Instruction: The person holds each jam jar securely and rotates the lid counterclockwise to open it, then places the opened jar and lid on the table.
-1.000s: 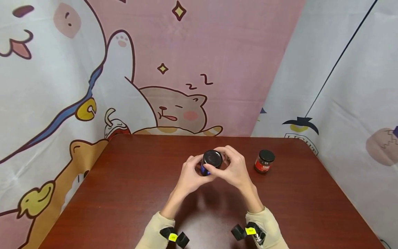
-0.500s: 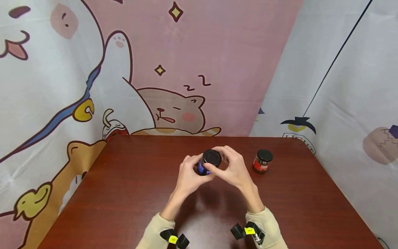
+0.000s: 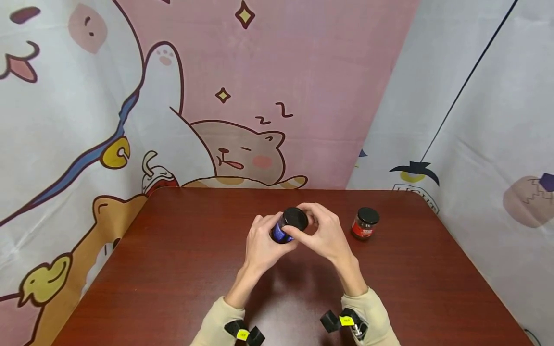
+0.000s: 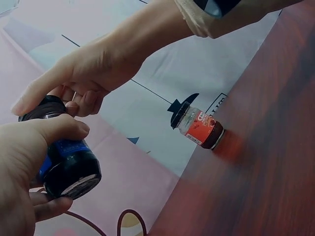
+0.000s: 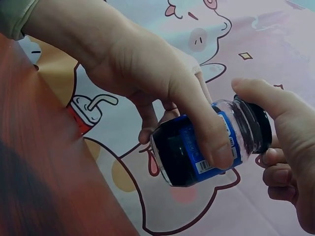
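Note:
Between my two hands a glass jar with a blue label and black lid is held up over the table, slightly tilted. My left hand grips the jar's body from the left, its thumb across the blue label. The thumb and fingers of my right hand pinch the black lid, which sits on the jar's mouth. In the left wrist view the jar's dark base shows below my left thumb. A second jar, red-labelled with a black lid, stands upright on the table to the right of my hands.
The dark red wooden table spreads out around my hands. At its back edge hangs a cartoon-printed cloth, which also runs down both sides. Both my wrists carry small black cameras.
Both hands stay around the blue-labelled jar. The jar's body has tilted a little to the left, and more of its blue label shows. The head view has shifted slightly.

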`<state>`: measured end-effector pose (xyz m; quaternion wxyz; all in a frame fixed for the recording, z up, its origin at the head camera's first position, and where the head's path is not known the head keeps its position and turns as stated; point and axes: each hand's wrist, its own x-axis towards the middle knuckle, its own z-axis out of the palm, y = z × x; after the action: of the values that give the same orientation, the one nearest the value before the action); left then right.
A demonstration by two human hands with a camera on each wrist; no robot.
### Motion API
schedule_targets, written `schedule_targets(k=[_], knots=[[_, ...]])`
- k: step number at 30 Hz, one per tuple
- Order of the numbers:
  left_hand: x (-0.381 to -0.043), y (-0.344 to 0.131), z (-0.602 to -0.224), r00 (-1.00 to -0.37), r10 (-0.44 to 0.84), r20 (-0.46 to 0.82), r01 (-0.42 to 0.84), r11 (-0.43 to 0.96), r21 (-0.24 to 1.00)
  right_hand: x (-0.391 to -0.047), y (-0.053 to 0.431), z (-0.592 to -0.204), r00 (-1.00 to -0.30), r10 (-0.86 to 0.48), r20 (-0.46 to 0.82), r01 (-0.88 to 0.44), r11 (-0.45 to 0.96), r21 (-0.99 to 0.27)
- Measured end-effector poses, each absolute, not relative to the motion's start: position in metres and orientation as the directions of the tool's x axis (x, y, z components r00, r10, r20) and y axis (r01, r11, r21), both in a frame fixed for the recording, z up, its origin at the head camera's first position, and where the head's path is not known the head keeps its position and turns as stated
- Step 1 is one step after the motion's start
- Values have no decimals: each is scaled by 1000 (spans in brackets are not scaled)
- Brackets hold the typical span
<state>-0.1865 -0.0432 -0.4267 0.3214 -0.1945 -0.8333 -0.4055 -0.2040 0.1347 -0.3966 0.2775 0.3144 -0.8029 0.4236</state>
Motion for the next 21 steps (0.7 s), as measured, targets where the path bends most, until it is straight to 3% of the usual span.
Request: schedule_targets(k=[21], knots=[[-189,-52,-424,-781,129,611,602,414,683,-200,136,-392,-620,-265,738,-771,377,-513]])
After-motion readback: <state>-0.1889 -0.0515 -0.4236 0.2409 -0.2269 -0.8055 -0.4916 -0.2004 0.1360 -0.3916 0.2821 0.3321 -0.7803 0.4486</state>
